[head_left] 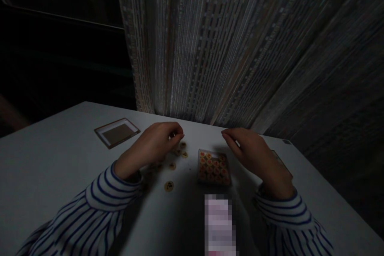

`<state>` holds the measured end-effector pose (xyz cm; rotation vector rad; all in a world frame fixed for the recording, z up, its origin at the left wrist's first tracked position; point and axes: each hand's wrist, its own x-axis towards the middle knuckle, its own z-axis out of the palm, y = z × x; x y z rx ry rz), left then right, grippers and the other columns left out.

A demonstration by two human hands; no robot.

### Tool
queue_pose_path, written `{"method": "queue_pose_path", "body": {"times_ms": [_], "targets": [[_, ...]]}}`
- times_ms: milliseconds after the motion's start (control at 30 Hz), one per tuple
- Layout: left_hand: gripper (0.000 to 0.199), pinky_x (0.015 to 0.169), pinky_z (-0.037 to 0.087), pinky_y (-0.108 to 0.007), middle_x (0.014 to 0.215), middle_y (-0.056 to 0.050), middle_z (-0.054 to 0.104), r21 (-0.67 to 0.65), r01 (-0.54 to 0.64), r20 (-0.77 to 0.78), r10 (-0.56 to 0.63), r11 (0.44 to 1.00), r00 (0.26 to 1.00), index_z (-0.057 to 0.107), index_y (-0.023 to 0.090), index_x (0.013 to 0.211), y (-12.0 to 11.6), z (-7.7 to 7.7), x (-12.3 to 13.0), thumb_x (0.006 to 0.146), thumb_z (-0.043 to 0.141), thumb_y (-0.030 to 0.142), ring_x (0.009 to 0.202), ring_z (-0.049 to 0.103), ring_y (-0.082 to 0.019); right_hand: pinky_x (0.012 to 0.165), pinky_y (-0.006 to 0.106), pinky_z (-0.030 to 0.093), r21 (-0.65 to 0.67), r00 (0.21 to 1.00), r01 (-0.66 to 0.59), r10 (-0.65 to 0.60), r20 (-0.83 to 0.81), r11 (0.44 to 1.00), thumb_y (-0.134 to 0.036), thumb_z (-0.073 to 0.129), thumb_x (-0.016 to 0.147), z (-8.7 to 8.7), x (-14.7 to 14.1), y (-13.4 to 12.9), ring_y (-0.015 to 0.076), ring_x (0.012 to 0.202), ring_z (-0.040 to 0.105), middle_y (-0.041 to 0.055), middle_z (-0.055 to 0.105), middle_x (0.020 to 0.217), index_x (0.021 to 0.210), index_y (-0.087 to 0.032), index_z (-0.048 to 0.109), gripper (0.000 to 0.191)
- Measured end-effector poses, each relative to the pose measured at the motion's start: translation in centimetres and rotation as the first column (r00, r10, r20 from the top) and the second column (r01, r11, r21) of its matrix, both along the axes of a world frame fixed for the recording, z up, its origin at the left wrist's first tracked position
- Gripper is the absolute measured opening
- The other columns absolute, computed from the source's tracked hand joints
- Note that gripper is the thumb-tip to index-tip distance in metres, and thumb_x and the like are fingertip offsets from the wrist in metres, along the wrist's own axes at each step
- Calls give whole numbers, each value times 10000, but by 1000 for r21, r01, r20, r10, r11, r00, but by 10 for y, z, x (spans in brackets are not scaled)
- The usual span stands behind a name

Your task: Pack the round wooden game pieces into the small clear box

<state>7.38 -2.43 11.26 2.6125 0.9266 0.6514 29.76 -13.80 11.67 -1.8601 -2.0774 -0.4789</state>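
Over the left part of the white table, my left hand (pixel 157 140) is closed, thumb and forefinger brought together; anything between them is hidden. Beneath and beside it lie several loose round Chinese chess pieces, among them one with a dark character (pixel 169 186) nearer to me and another piece (pixel 184 155) by the fingers. A small clear box (pixel 214 168) stands between my hands, filled with rows of pieces with red characters and showing a dark gap near its far side. To the right of the box, my right hand (pixel 249 150) is raised in a pinch; I cannot make out anything in it.
A rectangular framed lid or tray (pixel 117 132) lies at the far left of the table (pixel 60 144). Part of a flat object (pixel 282 163) shows behind my right wrist. A striped curtain (pixel 192 48) hangs along the far edge. Near me, a pixelated patch hides something.
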Motion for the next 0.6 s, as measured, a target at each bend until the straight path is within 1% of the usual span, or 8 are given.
{"method": "queue_pose_path", "body": {"times_ms": [133,333,467,600], "targets": [[274,648,424,-249,796,-9,675,7,-69,32,69,998,997,631,193,836,0,8,-9,819,428,376,722,609,-166,788,303,424,36,999,-35,35,-12,999,-250,397,895,5,-16,8,179,871,592,73,668,940,1002,-170,622,261],[304,610,415,-237,741,2,667,40,-114,62,111,993,992,626,183,823,0,17,-21,810,448,429,651,591,-149,755,281,421,75,990,-99,106,-98,992,-259,445,872,12,-44,21,165,798,592,55,666,831,882,-167,634,211],[298,611,417,-231,707,13,655,41,-151,90,147,988,985,620,193,806,2,18,-25,806,456,441,656,595,-149,736,261,419,79,978,-145,155,-139,986,-248,428,882,8,-55,29,156,793,587,51,661,836,890,-164,619,208],[272,631,424,-236,740,7,664,37,-154,111,149,987,983,629,194,819,3,19,-28,812,461,408,682,599,-155,764,271,420,95,975,-182,193,-111,979,-224,404,890,-2,-58,35,168,834,589,68,663,883,949,-158,613,227]]}}
